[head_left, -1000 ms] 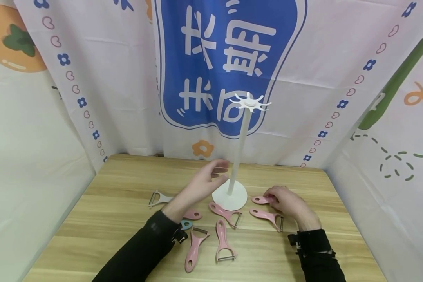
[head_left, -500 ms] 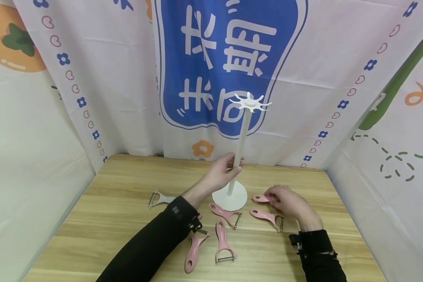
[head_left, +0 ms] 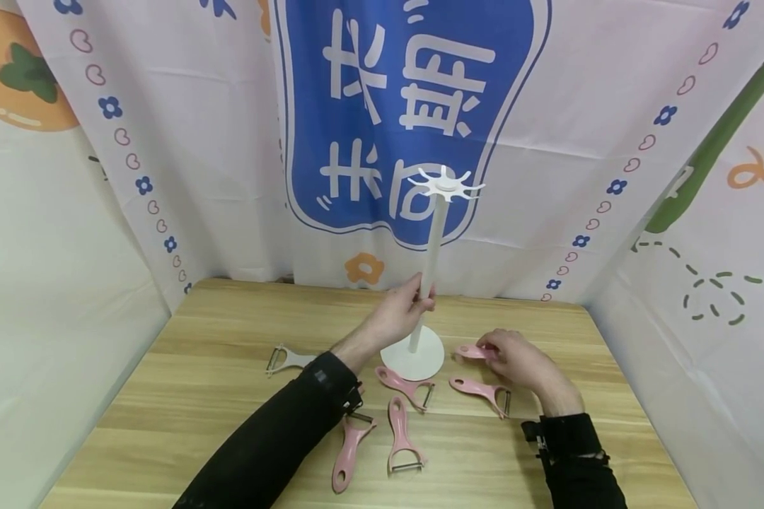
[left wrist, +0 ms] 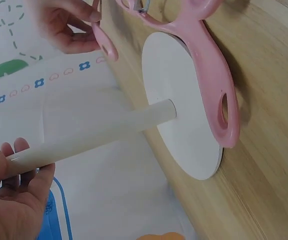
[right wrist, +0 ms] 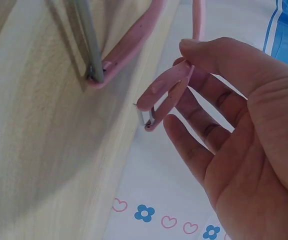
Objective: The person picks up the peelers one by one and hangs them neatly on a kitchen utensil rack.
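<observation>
My left hand (head_left: 391, 314) grips the white pole (head_left: 436, 233) of an upright stand, fingers wrapped behind it in the left wrist view. The stand has a round base (head_left: 429, 360) and a ring of curved hooks (head_left: 444, 185) on top with nothing hanging. To the right of the base, my right hand (head_left: 518, 360) pinches a pink Y-shaped peeler (head_left: 472, 351). In the right wrist view, thumb and fingers hold this pink peeler (right wrist: 166, 82) near its head, which looks raised off the table. Just in front lies another pink peeler (head_left: 477, 386).
On the wooden table (head_left: 229, 325) lie a pink peeler (head_left: 391, 378) against the base, two more pink peelers nearer the front, and a white peeler (head_left: 293, 359) partly behind the left arm. A printed curtain (head_left: 229, 177) hangs along the back edge.
My left hand has moved right and closed round the pole. My right hand has raised its pink peeler slightly. The left sleeve now covers a blue peeler and most of a pink one.
</observation>
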Available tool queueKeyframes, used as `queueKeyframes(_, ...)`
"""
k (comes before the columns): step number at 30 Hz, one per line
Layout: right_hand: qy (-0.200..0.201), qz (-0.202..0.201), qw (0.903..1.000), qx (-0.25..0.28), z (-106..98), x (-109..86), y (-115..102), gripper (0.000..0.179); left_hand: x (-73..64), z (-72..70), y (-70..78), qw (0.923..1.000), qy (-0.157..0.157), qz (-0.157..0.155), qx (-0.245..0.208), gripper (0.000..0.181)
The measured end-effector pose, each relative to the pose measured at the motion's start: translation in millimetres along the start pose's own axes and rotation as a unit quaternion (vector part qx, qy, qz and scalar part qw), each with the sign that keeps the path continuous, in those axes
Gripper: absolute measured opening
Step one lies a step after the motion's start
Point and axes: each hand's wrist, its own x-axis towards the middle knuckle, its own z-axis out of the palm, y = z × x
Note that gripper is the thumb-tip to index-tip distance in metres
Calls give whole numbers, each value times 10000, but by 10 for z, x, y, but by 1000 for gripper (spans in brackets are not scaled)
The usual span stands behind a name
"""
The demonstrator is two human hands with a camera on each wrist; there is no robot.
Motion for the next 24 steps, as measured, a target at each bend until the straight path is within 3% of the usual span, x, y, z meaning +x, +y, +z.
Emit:
queueKeyframes(10, 139, -35, 9999, 96, -37, -2, -81, 28, -61, -181, -106, 9992, 387, -80, 102, 13)
queueKeyframes(24, 953, -269, 9951, -52, -130, -42, -136, 29, -55, -89, -183, 9973, 656, -276, 189, 7)
